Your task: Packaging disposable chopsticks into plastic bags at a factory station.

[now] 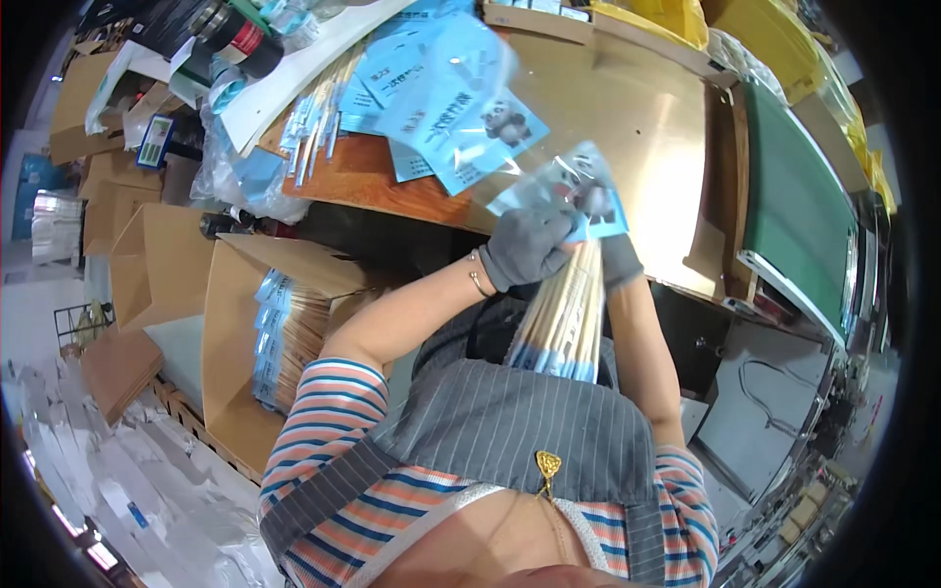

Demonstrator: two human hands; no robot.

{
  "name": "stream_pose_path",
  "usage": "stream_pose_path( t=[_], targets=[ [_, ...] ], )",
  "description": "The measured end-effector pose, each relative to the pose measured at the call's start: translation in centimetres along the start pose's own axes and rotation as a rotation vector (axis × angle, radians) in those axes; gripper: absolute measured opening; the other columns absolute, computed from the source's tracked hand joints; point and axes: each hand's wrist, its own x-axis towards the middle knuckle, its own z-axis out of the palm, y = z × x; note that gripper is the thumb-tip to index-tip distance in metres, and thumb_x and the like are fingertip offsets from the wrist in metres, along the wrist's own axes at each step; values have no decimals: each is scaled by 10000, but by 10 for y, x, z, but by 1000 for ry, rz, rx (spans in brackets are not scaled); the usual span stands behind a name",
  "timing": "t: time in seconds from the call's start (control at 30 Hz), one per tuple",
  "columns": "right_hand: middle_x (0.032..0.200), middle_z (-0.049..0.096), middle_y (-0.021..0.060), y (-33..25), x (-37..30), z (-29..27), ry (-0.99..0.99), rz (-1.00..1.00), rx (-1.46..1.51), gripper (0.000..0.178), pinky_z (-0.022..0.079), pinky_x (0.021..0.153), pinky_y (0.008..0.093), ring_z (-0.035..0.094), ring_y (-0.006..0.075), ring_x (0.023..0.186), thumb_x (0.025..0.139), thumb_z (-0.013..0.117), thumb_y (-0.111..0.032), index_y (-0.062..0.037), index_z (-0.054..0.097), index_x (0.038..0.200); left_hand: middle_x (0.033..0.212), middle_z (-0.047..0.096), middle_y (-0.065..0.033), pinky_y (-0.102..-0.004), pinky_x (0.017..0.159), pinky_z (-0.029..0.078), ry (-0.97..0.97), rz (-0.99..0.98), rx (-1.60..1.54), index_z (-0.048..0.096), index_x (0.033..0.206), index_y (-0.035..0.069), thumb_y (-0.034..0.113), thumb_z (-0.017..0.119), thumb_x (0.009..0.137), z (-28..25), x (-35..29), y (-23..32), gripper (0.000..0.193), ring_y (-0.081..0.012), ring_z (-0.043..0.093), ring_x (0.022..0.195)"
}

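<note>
My left hand (pixel 529 247), in a grey glove, is closed, its fingers pinching the lower edge of a clear and blue plastic bag (pixel 598 191) with a panda print. A bundle of thin wooden chopsticks (pixel 567 309) with blue-wrapped ends runs from the bag's mouth down towards my apron. My right hand (pixel 621 261), also gloved, grips the bundle from its right side; bag and sticks partly hide its fingers. The bag covers the bundle's upper end. Just beyond, a pile of similar blue bags (pixel 441 103) lies spread on the table.
Loose wrapped chopsticks (pixel 319 118) lie on the wooden table's left part (pixel 392 193). A cardboard box (pixel 230 323) at my left holds several packed bundles (pixel 284 338). A dark flask (pixel 235 39) stands far left. A green board (pixel 799 211) and yellow bags (pixel 774 49) are at right.
</note>
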Motion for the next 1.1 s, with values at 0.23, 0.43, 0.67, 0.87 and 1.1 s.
stream_pose_path(
  t=[0.23,0.43,0.67,0.87,1.1],
  targets=[
    [924,627,76,14,-158,31,287,163,-527,311,500,725,323,595,141,798,894,595,-225,-37,573,1141,672,573,-124,-418,529,454,-178,10,-179,641,970,29,311,553,889,-28,-52,59,306,-317,592,604],
    [684,540,54,-44,-134,25,570,-645,-1479,141,408,581,240,492,111,625,772,673,-77,-9,563,827,617,578,-176,-442,561,459,-292,-363,-347,589,704,13,217,603,803,-28,13,81,227,-349,578,566],
    [767,567,12,-152,-133,124,473,-980,-1170,94,382,520,179,492,55,581,899,554,-39,11,603,961,609,589,-135,-346,562,434,-251,-220,-178,668,772,-8,263,605,867,-105,144,45,294,-203,562,550],
    [864,556,19,-139,-96,159,276,-737,-1311,450,432,615,237,528,103,735,834,678,-235,-36,514,1202,679,630,-158,-390,590,475,-280,-305,-137,702,807,44,303,625,808,-101,144,27,270,-290,597,591],
    [1006,643,48,-157,-86,167,169,-640,-1240,366,427,817,213,554,93,897,806,479,35,36,629,1140,647,643,-148,-357,583,510,-357,-489,-269,694,734,26,376,561,848,-158,122,62,391,-259,627,573]
  ],
)
